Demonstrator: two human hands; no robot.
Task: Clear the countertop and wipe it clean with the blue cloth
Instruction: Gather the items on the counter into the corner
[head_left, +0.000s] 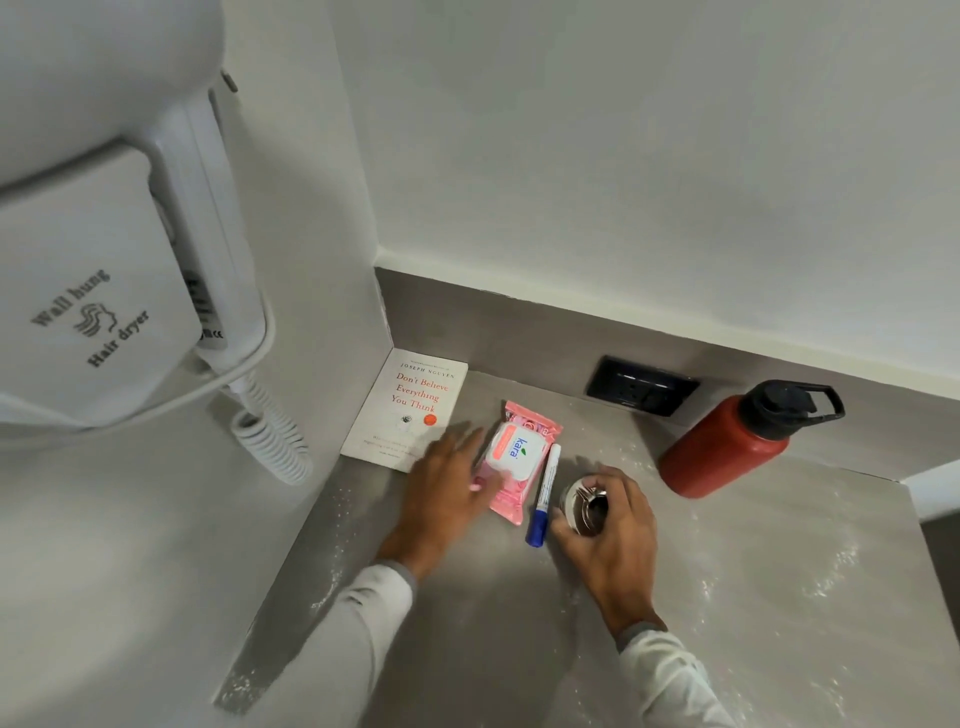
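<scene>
- Right now the counter (519, 623) holds five things, and the blue cloth is nowhere in view, so I judge this the clearing stage with the wiping not yet begun.
- Taking the marker (544, 493) as landmark: it lies flat, long axis running from near edge toward the back wall, blue cap nearest the person.
- Just left of the marker, almost touching it, lies the pink wipes pack (514, 460), its long axis roughly parallel to the marker.
- The left hand (447, 493) lies spread on the pack's left edge, fingers wide and reaching toward the wall; it overlaps the pack, but whether it grips anything I cannot tell.
- Just right of the marker stands a small steel cup (584, 504) holding what look like spoons; the right hand (613, 535) is wrapped around it from the near side.
- Both hands flank the marker; the right thumb sits closest to its cap, though that hand is full.
- Farther left of the marker, in the corner, a book (410, 410) lies flat under the left fingertips.
- Well right of the marker, a red bottle (732, 441) lies near the back wall, below a dark socket (641, 385).
- White dust speckles the counter's edges.
</scene>
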